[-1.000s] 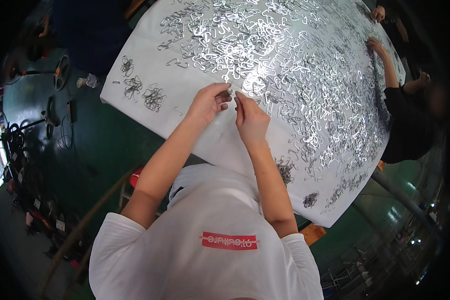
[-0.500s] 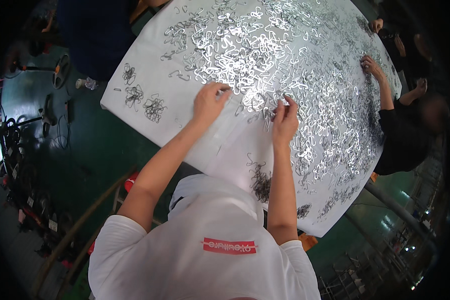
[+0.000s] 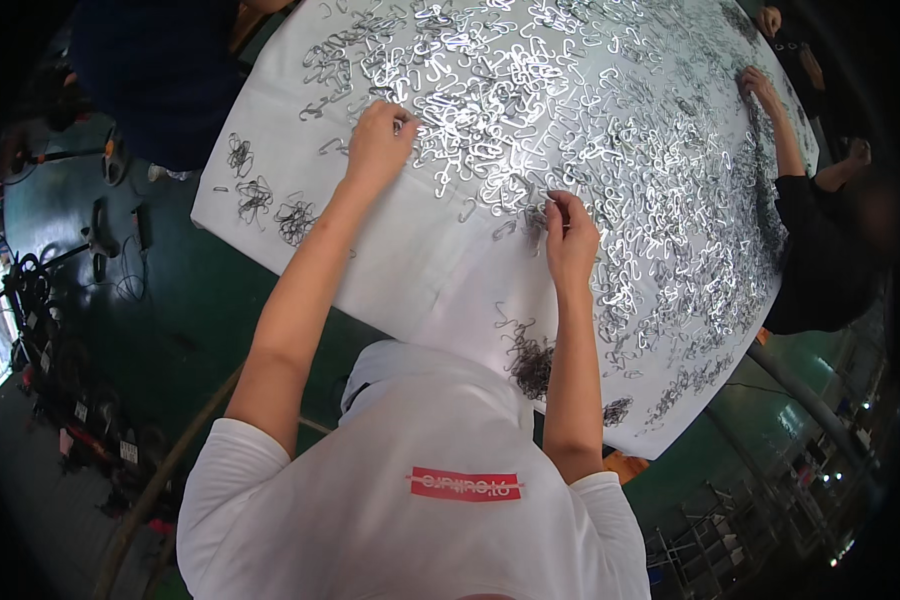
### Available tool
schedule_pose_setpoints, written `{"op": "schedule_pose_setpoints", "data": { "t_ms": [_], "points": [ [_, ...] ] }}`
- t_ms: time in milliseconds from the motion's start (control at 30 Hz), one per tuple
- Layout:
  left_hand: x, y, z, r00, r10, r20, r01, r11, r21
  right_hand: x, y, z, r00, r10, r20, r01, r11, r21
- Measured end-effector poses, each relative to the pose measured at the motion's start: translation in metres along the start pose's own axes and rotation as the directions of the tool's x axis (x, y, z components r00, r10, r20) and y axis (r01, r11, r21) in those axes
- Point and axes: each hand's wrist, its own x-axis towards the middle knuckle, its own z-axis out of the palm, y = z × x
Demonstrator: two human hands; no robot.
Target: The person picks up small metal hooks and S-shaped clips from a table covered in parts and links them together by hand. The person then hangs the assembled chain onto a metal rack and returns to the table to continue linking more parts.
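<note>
Your left hand (image 3: 378, 145) sits at 11 o'clock, at the edge of the loose metal hooks (image 3: 480, 105) spread thickly over the white surface (image 3: 400, 290) from 11 round to 3 o'clock. Its thumb and fingers curl toward each other; whether a hook is caught between them, you cannot tell from this angle. Your right hand (image 3: 574, 245) is at 2 o'clock, over the near fringe of the same spread, thumb and index finger bent close. A thin dark bit shows by those tips, but whether they are clamped on it is too small to judge.

Watch your forearms. At 10 o'clock lie 3 small piles (image 3: 254, 200), and your left forearm runs right beside the nearest; a low swing toward 9 o'clock could drag it apart. At 4 o'clock a dark heap (image 3: 532, 370) lies just beside your right forearm, close to the edge of the surface; pulling that elbow inward could push pieces over the rim. A smaller dark heap (image 3: 618, 411) sits farther out on the same side, exposed to an outward sweep.

The bent shapes overlap, so lifting 1 hook may well bring a tangled neighbour along. Strong glare on the bright metal could also make you misjudge which end you pinch. Over at 2 o'clock, a co-worker's hand (image 3: 765, 92) rests by the far edge; a tug on the cloth there might shift everything.
</note>
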Motion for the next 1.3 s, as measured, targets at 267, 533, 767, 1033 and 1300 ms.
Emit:
{"op": "schedule_pose_setpoints", "data": {
  "t_ms": [267, 533, 767, 1033, 1300],
  "points": [
    [0.007, -0.011, -0.01, 0.992, 0.127, 0.003, -0.127, 0.992, 0.011, -0.006, -0.016, 0.015, 0.991, -0.016, 0.133, 0.023, 0.999, -0.048],
    [0.012, -0.001, 0.003, 0.979, 0.187, 0.081, -0.195, 0.974, 0.111, -0.013, -0.019, 0.016, 0.986, -0.046, 0.161, 0.062, 0.994, -0.096],
    [0.009, -0.008, -0.018, 0.9, -0.181, 0.396, 0.43, 0.511, -0.744, -0.017, -0.01, 0.0, 0.991, -0.01, 0.13, 0.002, 0.998, 0.065],
    [-0.046, -0.027, -0.074, 0.856, -0.354, 0.377, 0.39, -0.036, -0.92, 0.005, -0.036, 0.034, 0.973, -0.137, 0.188, 0.129, 0.99, 0.055],
    [-0.097, -0.061, -0.096, 0.893, -0.387, -0.229, 0.343, 0.916, -0.208, 0.052, -0.073, 0.085, 0.91, -0.355, 0.212, 0.389, 0.91, -0.144]
  ]
}}
